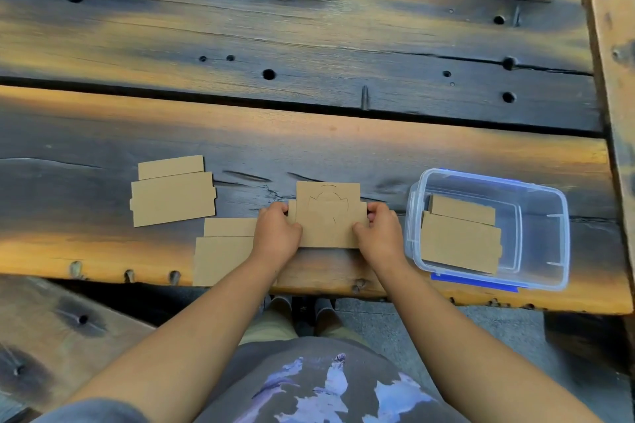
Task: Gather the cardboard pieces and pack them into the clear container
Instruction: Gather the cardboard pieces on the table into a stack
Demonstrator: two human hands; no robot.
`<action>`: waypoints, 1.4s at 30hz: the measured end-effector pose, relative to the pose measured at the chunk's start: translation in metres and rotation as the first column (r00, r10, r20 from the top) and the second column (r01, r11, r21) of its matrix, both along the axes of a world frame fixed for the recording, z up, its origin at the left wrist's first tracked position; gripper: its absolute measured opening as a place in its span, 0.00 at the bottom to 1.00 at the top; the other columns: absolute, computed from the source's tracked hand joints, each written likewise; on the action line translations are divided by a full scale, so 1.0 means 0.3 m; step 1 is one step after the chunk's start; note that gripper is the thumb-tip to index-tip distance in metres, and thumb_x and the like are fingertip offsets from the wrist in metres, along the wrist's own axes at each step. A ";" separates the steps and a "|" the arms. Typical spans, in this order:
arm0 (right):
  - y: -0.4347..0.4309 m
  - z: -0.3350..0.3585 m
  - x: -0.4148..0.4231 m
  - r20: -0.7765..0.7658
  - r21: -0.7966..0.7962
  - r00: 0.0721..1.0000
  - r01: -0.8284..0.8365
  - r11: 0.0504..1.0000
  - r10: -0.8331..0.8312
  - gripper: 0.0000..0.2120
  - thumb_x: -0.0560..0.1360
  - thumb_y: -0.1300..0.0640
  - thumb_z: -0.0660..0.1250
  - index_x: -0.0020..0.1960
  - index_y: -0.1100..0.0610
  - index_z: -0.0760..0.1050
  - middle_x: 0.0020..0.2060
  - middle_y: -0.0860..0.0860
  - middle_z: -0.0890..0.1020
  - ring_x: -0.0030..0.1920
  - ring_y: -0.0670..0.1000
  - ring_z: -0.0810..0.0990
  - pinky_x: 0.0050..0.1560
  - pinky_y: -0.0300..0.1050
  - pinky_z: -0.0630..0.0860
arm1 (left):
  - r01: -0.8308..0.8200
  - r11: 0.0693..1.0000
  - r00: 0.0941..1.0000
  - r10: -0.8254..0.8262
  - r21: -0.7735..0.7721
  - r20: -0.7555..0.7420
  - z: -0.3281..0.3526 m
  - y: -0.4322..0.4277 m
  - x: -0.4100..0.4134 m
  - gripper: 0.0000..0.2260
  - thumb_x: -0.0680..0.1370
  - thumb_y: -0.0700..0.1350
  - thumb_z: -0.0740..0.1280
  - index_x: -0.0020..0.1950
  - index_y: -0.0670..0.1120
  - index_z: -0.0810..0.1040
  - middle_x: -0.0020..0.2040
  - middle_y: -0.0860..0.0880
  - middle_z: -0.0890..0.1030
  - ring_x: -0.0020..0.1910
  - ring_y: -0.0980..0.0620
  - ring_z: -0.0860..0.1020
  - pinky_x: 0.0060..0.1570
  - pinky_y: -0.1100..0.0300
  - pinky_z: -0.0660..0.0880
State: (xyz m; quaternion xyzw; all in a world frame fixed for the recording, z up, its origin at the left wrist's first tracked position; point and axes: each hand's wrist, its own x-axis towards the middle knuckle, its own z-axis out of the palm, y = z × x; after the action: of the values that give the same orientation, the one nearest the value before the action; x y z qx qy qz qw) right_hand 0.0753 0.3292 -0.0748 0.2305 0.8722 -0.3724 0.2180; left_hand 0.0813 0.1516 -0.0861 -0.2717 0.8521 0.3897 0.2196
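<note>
Step in hand: we judge it to be lifting the flat brown cardboard piece with a scored cut-out outline (328, 215) off the dark scorched plank table (309, 45) and carrying it to the clear plastic container with blue clips (536, 216) at 3 o'clock.

Left hand (276, 233): closed on the piece's left edge, thumb on top, fingertips curled round the side tab.

Right hand (381, 232): closed on the right edge the same way; both hands share one piece and hold nothing else.

How to do it well: we keep the grip even on both edges so the sheet stays flat, tilt it to clear the container's near wall, then lay it square on the tan cardboard piece already in the container (460, 240). Bending at the scored lines looks the likeliest fault.

Piece in hand, look: thin, matte, rectangular with small side tabs; a faint round-and-pointed outline is cut in its face. Whether it is clear of the table, we cannot tell.

Pieces still out: one stepped tan cardboard sheet (173, 196) at 9 o'clock, well apart; another stepped sheet at the table's near edge (223, 251), partly under the left wrist.

Progress: early, by our reckoning; one piece packed.
</note>
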 end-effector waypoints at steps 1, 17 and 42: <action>-0.001 -0.001 -0.003 0.003 0.003 1.000 0.002 1.000 -0.002 0.16 0.71 0.61 0.67 0.59 0.57 0.75 0.54 0.55 0.79 0.55 0.56 0.78 0.58 0.56 0.77 | -0.005 1.000 1.000 0.005 0.002 0.001 0.000 -0.002 0.002 0.11 0.73 0.37 0.67 0.55 0.43 0.77 0.54 0.41 0.79 0.55 0.43 0.76 0.51 0.54 0.74; -0.193 0.063 0.013 -0.069 -0.141 0.982 -0.182 0.973 0.174 0.11 0.71 0.64 0.67 0.52 0.57 0.70 0.44 0.52 0.75 0.46 0.55 0.76 0.42 0.45 0.67 | -0.190 0.977 0.979 0.181 -0.093 -0.097 0.124 -0.209 0.141 0.13 0.72 0.39 0.71 0.51 0.47 0.70 0.55 0.45 0.72 0.40 0.53 0.71 0.33 0.65 0.63; -0.485 -0.016 0.197 0.087 0.034 0.977 -0.199 0.979 0.195 0.14 0.72 0.64 0.62 0.54 0.51 0.66 0.46 0.52 0.78 0.46 0.54 0.77 0.43 0.47 0.70 | 0.050 0.998 0.998 -0.052 -0.030 -0.043 0.002 -0.533 0.274 0.12 0.74 0.39 0.69 0.54 0.47 0.71 0.53 0.49 0.71 0.50 0.54 0.71 0.44 0.66 0.66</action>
State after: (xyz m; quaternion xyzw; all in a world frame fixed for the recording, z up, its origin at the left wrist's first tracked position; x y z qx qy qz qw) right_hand 0.1345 0.1838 -0.0795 0.1627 0.8886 -0.3205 0.2848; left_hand 0.1637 -0.0084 -0.0854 -0.2445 0.8690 0.3773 0.2067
